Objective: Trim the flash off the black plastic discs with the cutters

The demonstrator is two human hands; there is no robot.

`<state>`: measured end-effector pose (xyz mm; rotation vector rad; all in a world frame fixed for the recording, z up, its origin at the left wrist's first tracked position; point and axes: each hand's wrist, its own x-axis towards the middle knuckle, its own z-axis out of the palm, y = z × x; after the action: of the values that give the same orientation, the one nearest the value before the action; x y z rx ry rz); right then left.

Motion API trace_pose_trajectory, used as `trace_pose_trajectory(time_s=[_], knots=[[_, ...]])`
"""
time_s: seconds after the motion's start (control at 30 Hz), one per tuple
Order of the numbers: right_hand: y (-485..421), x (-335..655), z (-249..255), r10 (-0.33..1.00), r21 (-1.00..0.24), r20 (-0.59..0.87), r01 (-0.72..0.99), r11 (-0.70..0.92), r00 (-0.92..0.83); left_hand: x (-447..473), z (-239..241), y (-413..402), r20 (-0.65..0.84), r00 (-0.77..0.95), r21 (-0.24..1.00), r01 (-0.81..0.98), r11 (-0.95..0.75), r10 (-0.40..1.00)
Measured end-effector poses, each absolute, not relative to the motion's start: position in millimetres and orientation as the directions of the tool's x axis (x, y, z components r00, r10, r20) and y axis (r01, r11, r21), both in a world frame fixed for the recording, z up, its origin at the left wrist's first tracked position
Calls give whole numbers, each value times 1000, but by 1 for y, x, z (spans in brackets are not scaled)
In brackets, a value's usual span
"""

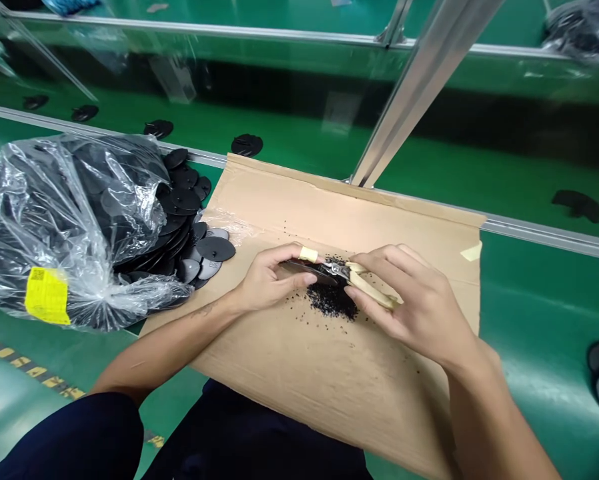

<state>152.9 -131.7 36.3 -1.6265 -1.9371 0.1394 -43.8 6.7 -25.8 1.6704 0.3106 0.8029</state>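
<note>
Over the cardboard sheet (279, 360), my left hand (274, 273) pinches a black disc (312, 272) between thumb and fingers. One of its fingers has a pale yellow wrap (308, 253). My right hand (409, 293) is closed round nippers with cream handles (372, 287). Their metal jaws meet the right edge of the disc; whether they are closed on a part of it, I cannot tell. Beneath the disc lies a heap of small black bits (332, 303), with more bits scattered around it.
At the left, a clear plastic bag (69, 193) with a yellow label (47, 295) spills black discs (179, 200) onto the cardboard's edge. A metal post (404, 93) rises behind the cardboard. Beyond the metal rail, a black disc (247, 145) lies on the green surface, others further left.
</note>
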Motion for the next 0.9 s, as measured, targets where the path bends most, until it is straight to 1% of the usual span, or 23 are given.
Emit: trace_pose_trajectory(time_s=[0.13, 0.37, 0.43, 0.5, 0.57, 0.67, 0.7, 0.73, 0.8, 0.9], knots=[[-132, 152, 36, 926, -394, 370, 890, 229, -75, -43, -27, 6, 316, 718, 948, -219, -230, 620], [-134, 148, 36, 907, -202, 408, 958, 202, -105, -41, -29, 5, 225, 724, 972, -211, -100, 652], [-135, 146, 37, 901, -139, 418, 971, 193, -119, -41, -29, 5, 214, 731, 974, -210, -85, 647], [-135, 145, 37, 895, -117, 430, 975, 189, -122, -41, -29, 5, 219, 740, 973, -210, -91, 636], [-135, 143, 36, 892, -168, 439, 966, 198, -106, -42, -28, 4, 234, 747, 971, -207, -117, 622], [-135, 144, 36, 906, -330, 420, 921, 207, -54, -44, -27, 4, 250, 751, 968, -176, -179, 611], [-135, 145, 36, 914, -362, 404, 911, 197, -37, -45, -26, 3, 257, 746, 965, -165, -203, 614], [-135, 146, 36, 920, -368, 392, 912, 183, -26, -46, -25, 3, 272, 738, 960, -158, -233, 617], [-135, 149, 38, 927, -303, 373, 942, 145, -23, -47, -23, 3, 329, 733, 934, -159, -321, 595], [-136, 151, 40, 937, -159, 345, 980, 120, -59, -45, -22, 4, 465, 755, 834, -197, -515, 463]])
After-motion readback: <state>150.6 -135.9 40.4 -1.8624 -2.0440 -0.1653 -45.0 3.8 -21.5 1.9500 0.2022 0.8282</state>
